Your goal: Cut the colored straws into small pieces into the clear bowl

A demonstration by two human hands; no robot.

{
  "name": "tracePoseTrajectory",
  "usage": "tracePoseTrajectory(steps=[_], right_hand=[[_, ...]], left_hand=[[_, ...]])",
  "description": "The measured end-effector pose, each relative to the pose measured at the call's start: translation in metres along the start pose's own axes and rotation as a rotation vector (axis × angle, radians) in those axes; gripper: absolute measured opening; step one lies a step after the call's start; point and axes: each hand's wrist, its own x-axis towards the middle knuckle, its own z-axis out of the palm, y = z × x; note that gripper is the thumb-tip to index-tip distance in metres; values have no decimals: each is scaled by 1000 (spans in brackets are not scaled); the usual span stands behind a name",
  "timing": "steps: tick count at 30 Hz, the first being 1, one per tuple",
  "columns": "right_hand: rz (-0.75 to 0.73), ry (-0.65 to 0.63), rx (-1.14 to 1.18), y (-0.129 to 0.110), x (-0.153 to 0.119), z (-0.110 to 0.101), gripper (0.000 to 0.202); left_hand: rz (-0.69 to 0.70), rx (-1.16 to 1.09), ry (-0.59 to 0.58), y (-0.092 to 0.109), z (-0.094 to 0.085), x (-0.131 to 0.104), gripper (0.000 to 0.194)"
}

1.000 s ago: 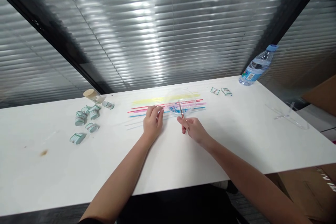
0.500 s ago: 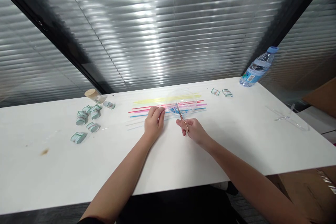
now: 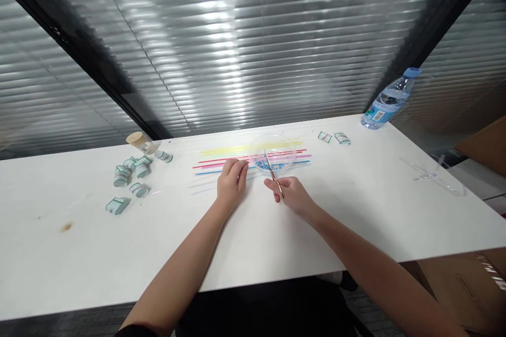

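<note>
My right hand (image 3: 291,194) is closed around the handles of a pair of scissors (image 3: 272,172). Their blades point away from me, over a clear round bowl (image 3: 293,164) with small blue pieces (image 3: 263,163) inside. Just left of the bowl, my left hand (image 3: 232,183) has its thumb and fingers pinched together; what they hold, if anything, is too small to make out. Long thin straws or strips lie side by side beneath and behind the hands: yellow ones (image 3: 221,150), red ones (image 3: 211,161), a blue one (image 3: 207,172) and pale ones.
Several small green-and-white labelled packets (image 3: 122,175) lie at the left by a cork-topped jar (image 3: 142,143). Two more packets (image 3: 342,138) are behind, right of the bowl. A water bottle (image 3: 381,110) stands at the back right corner; a clear plastic strip (image 3: 430,176) lies nearer.
The scissor blades look slightly more closed than before. Both hands stay in nearly the same place, and the view has shifted a little.
</note>
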Motion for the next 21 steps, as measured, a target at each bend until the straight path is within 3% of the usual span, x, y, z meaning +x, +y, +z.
tracePoseTrajectory(steps=[21], right_hand=[[-6, 0, -19, -1, -2, 0, 59]], left_hand=[[-13, 23, -28, 0, 0, -1, 18]])
